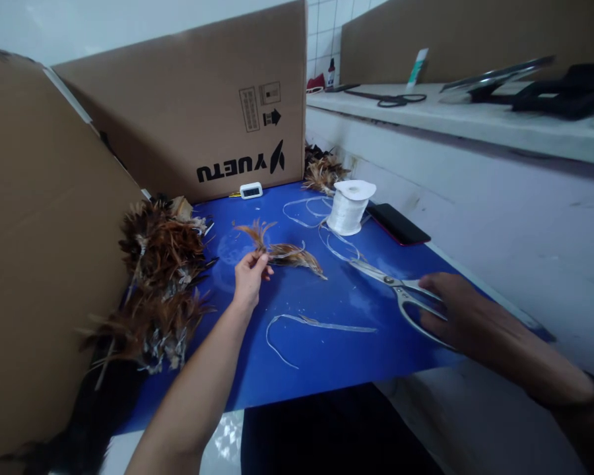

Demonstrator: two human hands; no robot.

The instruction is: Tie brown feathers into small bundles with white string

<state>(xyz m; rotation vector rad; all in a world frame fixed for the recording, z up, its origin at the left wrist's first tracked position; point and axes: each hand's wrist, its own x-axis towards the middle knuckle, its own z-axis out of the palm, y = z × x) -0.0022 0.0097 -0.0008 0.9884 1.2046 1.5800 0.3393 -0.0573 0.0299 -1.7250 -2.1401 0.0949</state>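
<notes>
My left hand (251,277) pinches a small bunch of brown feathers (255,233) above the blue tabletop (287,376). Just right of the fingers lies another bundle of brown feathers (297,256), with a thin pale strip on it. In my right hand (450,310) is a pair of metal scissors (389,281), gripped by the handles and pointing left. Their tips are close to a loop of white ribbon (337,251) near a white spool (348,210). A loose length of ribbon (321,324) rests nearer the front edge.
Heaped feather bundles (163,257) line the left side, beside a cardboard box (178,99). A black phone (398,223) lies behind the scissors. A small white digital device (251,190) stands at the back. Dark scissors (396,99) and a glue stick (418,68) are on the ledge.
</notes>
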